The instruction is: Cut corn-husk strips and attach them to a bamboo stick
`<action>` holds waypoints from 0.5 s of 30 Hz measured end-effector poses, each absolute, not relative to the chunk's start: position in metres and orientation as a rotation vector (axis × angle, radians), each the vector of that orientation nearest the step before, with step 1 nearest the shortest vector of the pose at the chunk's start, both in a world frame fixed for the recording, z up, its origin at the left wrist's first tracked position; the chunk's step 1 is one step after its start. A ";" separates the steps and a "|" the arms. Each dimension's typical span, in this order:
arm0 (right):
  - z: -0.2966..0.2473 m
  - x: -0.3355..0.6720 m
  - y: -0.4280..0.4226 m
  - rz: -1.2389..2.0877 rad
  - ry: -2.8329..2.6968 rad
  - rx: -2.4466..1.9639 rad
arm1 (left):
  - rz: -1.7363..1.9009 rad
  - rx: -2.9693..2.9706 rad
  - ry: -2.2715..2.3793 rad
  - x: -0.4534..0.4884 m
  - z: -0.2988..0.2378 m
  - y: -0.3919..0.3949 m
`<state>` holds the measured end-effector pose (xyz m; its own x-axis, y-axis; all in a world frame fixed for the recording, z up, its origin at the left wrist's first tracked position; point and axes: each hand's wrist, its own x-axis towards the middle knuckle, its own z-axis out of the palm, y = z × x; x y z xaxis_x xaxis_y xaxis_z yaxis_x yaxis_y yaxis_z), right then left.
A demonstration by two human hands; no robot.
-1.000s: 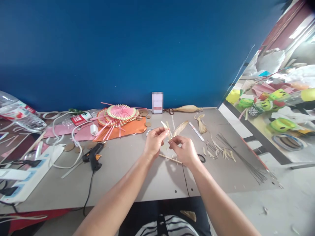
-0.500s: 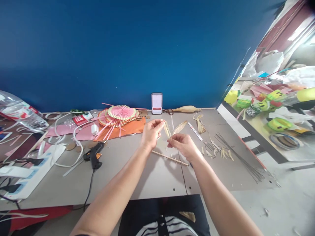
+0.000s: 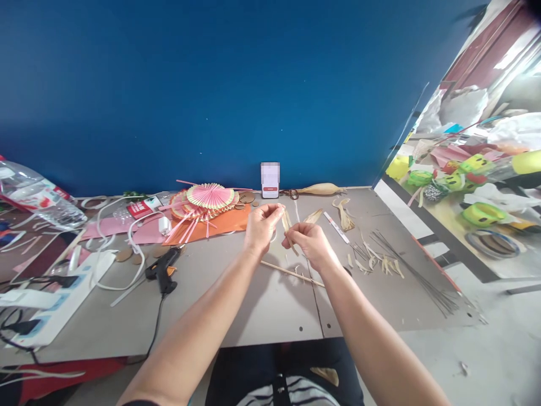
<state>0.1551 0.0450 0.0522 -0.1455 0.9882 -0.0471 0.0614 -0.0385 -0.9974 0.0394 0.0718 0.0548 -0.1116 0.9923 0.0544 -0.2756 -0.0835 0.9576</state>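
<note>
Between my hands, above the middle of the grey table (image 3: 270, 316), is a narrow strip of dried corn husk (image 3: 286, 221). My left hand (image 3: 262, 225) pinches its upper end between thumb and fingertips. My right hand (image 3: 307, 241) is closed on the strip lower down, and its tail sticks out below the fingers. A thin wooden stick (image 3: 291, 272) lies on the table under my hands. Beyond my right hand rests another husk piece (image 3: 313, 216), with a white marker pen (image 3: 336, 227) beside it.
A glue gun (image 3: 163, 270) and a white power strip (image 3: 63, 301) lie on the left. Pink paper fans (image 3: 211, 197) rest on orange paper behind. A phone (image 3: 270, 180) leans on the blue wall. Husk scraps (image 3: 389, 265) and thin wires (image 3: 418, 276) lie on the right.
My right hand has moved slightly left and up along the husk strip, closer to my left hand. The strip's tail now shows below the right fingers. My left hand stays nearly in place.
</note>
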 end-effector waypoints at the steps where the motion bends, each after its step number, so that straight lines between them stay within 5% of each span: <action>1: 0.050 0.155 0.044 1.328 -1.328 -1.209 | 1.457 0.981 1.003 0.039 0.054 0.073; 7: 0.042 0.158 0.047 1.182 -1.408 -1.299 | 1.445 0.957 0.957 0.037 0.054 0.073; 15: 0.041 0.168 0.061 0.271 -1.597 -1.313 | 1.290 0.908 0.826 0.030 0.062 0.051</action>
<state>0.1682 0.0611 0.0409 0.0994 0.8326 0.5449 0.6063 0.3835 -0.6967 0.0299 0.0506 0.0616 0.1055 0.9944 -0.0075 -0.4230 0.0517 0.9047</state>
